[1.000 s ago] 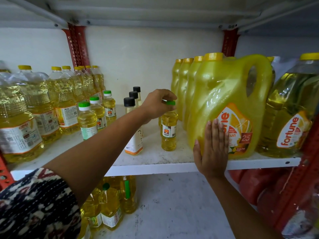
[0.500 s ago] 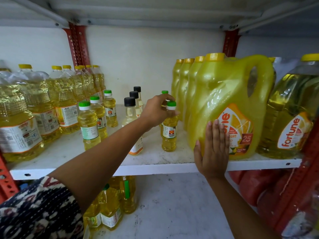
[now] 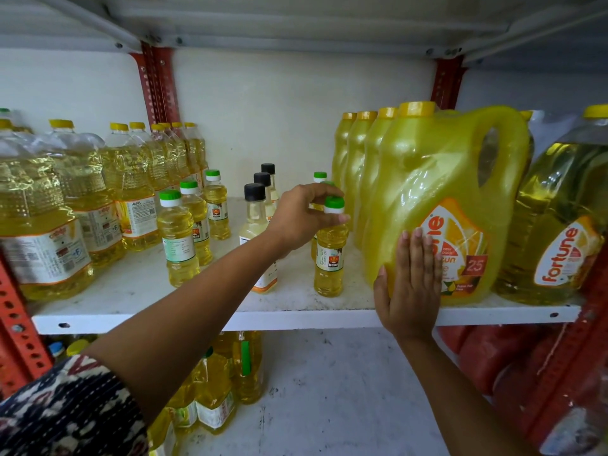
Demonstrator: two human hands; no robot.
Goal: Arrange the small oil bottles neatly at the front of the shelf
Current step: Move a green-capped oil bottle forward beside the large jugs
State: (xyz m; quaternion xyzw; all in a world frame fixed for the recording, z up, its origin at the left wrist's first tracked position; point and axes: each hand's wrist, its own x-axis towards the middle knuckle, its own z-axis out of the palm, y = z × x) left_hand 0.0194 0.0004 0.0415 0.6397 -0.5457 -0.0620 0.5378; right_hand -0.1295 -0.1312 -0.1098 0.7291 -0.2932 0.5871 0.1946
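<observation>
A small green-capped oil bottle (image 3: 330, 261) stands near the front of the white shelf (image 3: 296, 315). My left hand (image 3: 301, 218) curls around its neck, thumb in front below the cap, fingers behind. Two more green caps (image 3: 319, 175) peek out behind my fingers. To the left stands another row of three small green-capped bottles (image 3: 177, 238). Between the rows are three pale black-capped bottles (image 3: 255, 212), partly hidden by my forearm. My right hand (image 3: 411, 284) lies flat against the big yellow jug (image 3: 434, 199), holding nothing.
Large clear oil bottles (image 3: 39, 225) crowd the shelf's left side. A row of yellow jugs runs back on the right, with a Fortune can (image 3: 559, 232) beyond. Red uprights (image 3: 154, 87) frame the bay. More bottles (image 3: 214, 396) stand on the shelf below.
My left hand has come off the top of the front bottle's cap and slid down to its neck, uncovering the cap. The right hand has stayed on the jug.
</observation>
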